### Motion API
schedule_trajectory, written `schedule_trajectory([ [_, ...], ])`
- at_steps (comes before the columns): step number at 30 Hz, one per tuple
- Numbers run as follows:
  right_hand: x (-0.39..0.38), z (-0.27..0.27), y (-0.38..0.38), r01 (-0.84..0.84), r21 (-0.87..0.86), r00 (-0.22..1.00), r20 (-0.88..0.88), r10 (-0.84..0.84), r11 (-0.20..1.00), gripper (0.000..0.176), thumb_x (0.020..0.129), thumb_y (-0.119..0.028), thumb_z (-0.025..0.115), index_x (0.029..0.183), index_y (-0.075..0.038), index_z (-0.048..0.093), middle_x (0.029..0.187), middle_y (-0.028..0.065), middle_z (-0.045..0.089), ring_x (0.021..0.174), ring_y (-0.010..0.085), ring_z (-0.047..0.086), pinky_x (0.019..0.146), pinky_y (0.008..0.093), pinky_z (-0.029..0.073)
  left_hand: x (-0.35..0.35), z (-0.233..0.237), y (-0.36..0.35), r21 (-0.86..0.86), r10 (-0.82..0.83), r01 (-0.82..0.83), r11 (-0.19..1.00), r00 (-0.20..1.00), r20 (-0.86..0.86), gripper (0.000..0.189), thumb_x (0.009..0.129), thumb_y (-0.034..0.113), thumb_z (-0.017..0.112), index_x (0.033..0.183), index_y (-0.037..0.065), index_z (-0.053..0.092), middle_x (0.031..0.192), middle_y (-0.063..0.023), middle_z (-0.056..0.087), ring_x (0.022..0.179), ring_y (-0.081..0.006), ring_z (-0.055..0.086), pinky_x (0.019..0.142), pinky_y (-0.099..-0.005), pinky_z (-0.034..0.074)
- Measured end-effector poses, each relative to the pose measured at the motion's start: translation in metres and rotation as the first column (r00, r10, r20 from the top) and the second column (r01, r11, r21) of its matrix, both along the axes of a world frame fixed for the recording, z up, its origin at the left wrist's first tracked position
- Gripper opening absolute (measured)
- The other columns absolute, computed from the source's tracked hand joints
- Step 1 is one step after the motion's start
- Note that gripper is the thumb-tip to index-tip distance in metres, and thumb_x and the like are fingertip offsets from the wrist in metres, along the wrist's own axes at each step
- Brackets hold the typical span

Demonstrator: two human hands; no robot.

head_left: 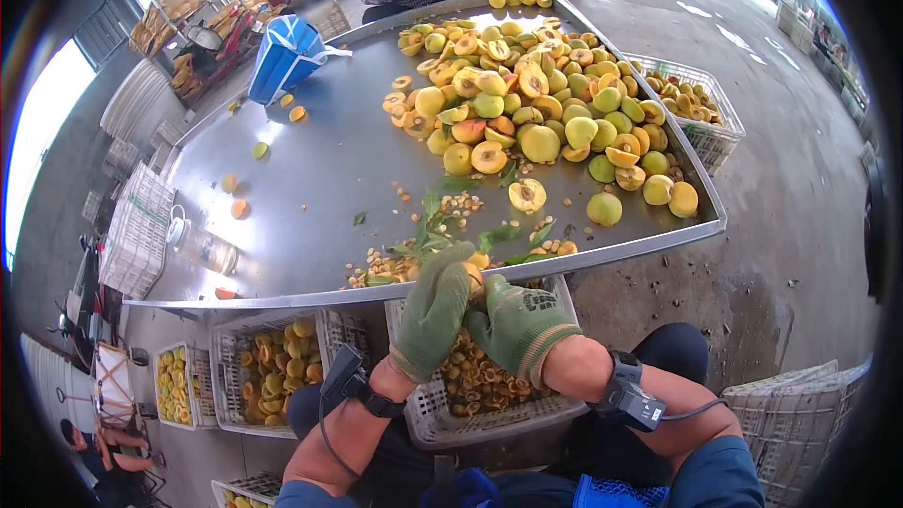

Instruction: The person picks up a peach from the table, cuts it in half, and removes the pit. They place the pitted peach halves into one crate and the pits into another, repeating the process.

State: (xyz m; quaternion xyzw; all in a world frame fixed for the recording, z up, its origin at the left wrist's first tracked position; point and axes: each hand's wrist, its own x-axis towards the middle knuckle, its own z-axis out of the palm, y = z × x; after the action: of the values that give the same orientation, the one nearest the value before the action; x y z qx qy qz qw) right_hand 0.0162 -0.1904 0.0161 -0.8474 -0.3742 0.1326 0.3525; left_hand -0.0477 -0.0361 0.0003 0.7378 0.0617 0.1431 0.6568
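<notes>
Left hand (433, 306) and right hand (517, 325): each grip clamped on one peach (473, 276). Held above crate (428, 414), at counter (310, 179) edge.

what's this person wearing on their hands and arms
The left hand and right hand wear green knit gloves; the right glove has dark printing on its back. Each wrist carries a black strapped device, left and right, with a thin black cable. Blue sleeves show higher up the arms.

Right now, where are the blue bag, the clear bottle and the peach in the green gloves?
Blue fabric bag (287, 56), head view, middle of its side.
Clear plastic bottle (205, 249), head view, its body.
Yellow peach (473, 275), head view, its exposed top.
</notes>
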Motion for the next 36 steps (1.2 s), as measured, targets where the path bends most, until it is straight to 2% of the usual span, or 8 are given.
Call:
schedule_trajectory([
  [5,0.003,-0.015,0.003,-0.020,-0.004,1.000,0.001,0.020,1.000,0.030,0.096,-0.026,0.063,0.109,0.000,0.059,0.083,0.0229,0.070,0.074,0.0438,0.068,0.066,0.0533,0.052,0.001,-0.005,-0.003,0.046,0.031,-0.031,0.998,1.000,0.004,0.037,0.110,0.022,0.048,0.136,-0.002,0.057,0.125,-0.0137,0.066,0.115,-0.0197,0.061,0.103,-0.0339,0.048],
  [10,0.005,-0.039,0.014,-0.016,-0.084,1.000,-0.028,0.013,0.996,0.030,0.097,-0.024,0.057,0.115,0.000,0.060,0.097,0.0241,0.073,0.090,0.0412,0.072,0.078,0.0491,0.057,-0.003,-0.015,0.005,0.314,0.121,-0.134,0.940,0.991,0.061,0.032,0.106,0.017,0.048,0.126,-0.002,0.063,0.121,-0.0140,0.067,0.113,-0.0234,0.061,0.103,-0.0364,0.047],
  [12,0.003,-0.056,0.020,0.003,-0.087,0.995,0.095,0.006,0.996,0.028,0.097,-0.018,0.054,0.118,0.000,0.059,0.102,0.0237,0.073,0.093,0.0397,0.073,0.080,0.0476,0.058,0.003,-0.013,-0.001,0.270,0.138,-0.155,0.950,0.987,0.081,0.030,0.105,0.016,0.048,0.121,-0.002,0.065,0.122,-0.0130,0.066,0.113,-0.0226,0.060,0.104,-0.0371,0.047],
  [16,0.003,-0.040,0.018,0.014,-0.098,1.000,0.008,-0.013,0.995,0.026,0.098,-0.019,0.054,0.118,-0.002,0.060,0.103,0.0232,0.072,0.096,0.0402,0.071,0.081,0.0487,0.056,0.006,-0.012,-0.004,0.230,0.207,-0.220,0.948,0.975,0.078,0.029,0.105,0.013,0.048,0.122,-0.001,0.066,0.109,-0.0121,0.071,0.095,-0.0184,0.065,0.086,-0.0329,0.053],
  [19,0.008,-0.047,0.018,-0.008,-0.114,0.999,0.037,0.013,0.993,0.026,0.098,-0.021,0.057,0.117,-0.003,0.060,0.101,0.0229,0.071,0.094,0.0409,0.071,0.079,0.0491,0.056,0.001,0.006,-0.006,0.141,0.172,-0.161,0.977,0.982,-0.072,0.028,0.104,0.014,0.048,0.119,-0.001,0.067,0.109,-0.0078,0.069,0.097,-0.0160,0.062,0.089,-0.0310,0.052],
  [23,0.015,-0.033,0.019,-0.088,-0.242,0.991,0.080,0.111,0.966,0.023,0.099,-0.015,0.050,0.116,-0.003,0.060,0.107,0.0207,0.074,0.098,0.0362,0.074,0.079,0.0479,0.058,-0.003,0.014,-0.002,0.088,0.130,-0.118,0.989,0.982,-0.135,0.028,0.104,0.014,0.048,0.117,0.000,0.067,0.096,-0.0021,0.064,0.078,-0.0082,0.052,0.071,-0.0254,0.046],
  [29,0.007,-0.026,0.019,-0.093,-0.091,0.995,-0.025,0.091,0.991,0.025,0.097,-0.016,0.054,0.116,-0.002,0.060,0.107,0.0257,0.071,0.101,0.0417,0.071,0.085,0.0492,0.056,-0.010,0.006,0.000,0.151,0.138,-0.138,0.979,0.990,0.010,0.024,0.105,0.011,0.050,0.118,0.000,0.067,0.080,-0.0021,0.062,0.070,-0.0092,0.056,0.064,-0.0275,0.047],
  [36,-0.004,-0.019,0.018,-0.170,-0.070,0.972,-0.176,0.156,0.983,0.027,0.093,-0.020,0.061,0.114,-0.003,0.063,0.103,0.0228,0.071,0.097,0.0408,0.070,0.083,0.0488,0.055,-0.016,-0.006,0.001,0.482,0.132,-0.257,0.837,0.951,0.278,0.027,0.106,0.011,0.047,0.124,-0.003,0.062,0.109,-0.0178,0.070,0.095,-0.0284,0.069,0.085,-0.0386,0.055],
])
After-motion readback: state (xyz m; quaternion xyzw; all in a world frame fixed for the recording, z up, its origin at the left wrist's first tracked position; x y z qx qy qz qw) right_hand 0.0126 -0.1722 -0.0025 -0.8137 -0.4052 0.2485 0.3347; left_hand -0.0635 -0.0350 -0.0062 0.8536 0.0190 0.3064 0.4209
